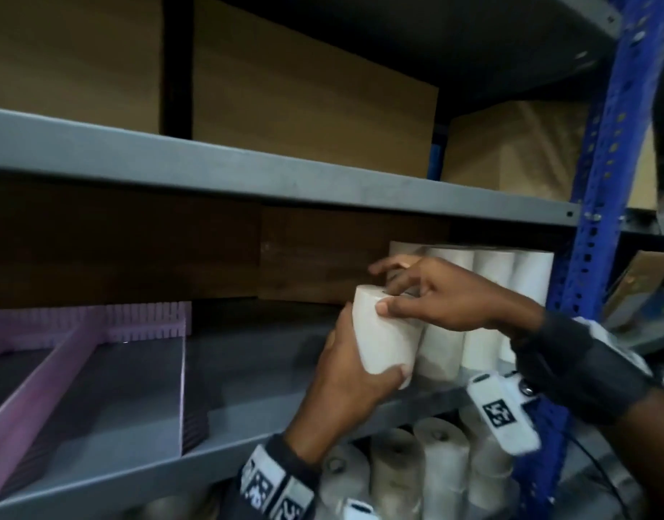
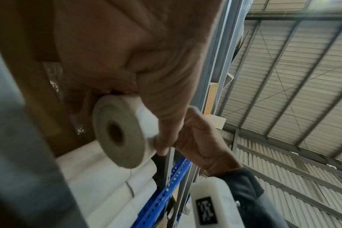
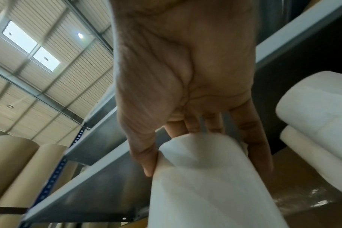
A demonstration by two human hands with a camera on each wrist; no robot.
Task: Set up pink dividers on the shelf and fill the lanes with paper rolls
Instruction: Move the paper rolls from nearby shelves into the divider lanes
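A white paper roll is tilted in the air above the grey shelf, just left of a group of upright white rolls. My left hand grips the roll from below, thumb across its lower end. My right hand pinches the roll's top rim, thumb on the near side. The left wrist view shows the roll's hollow end in my left hand. The right wrist view shows my right hand on the roll. Pink dividers form lanes holding no rolls at the shelf's left.
Bare shelf lies between the pink lanes and the standing rolls. A dark ridged strip leans by the rightmost lane wall. More rolls stand on the shelf below. Cardboard boxes fill the shelf above. A blue upright bounds the right side.
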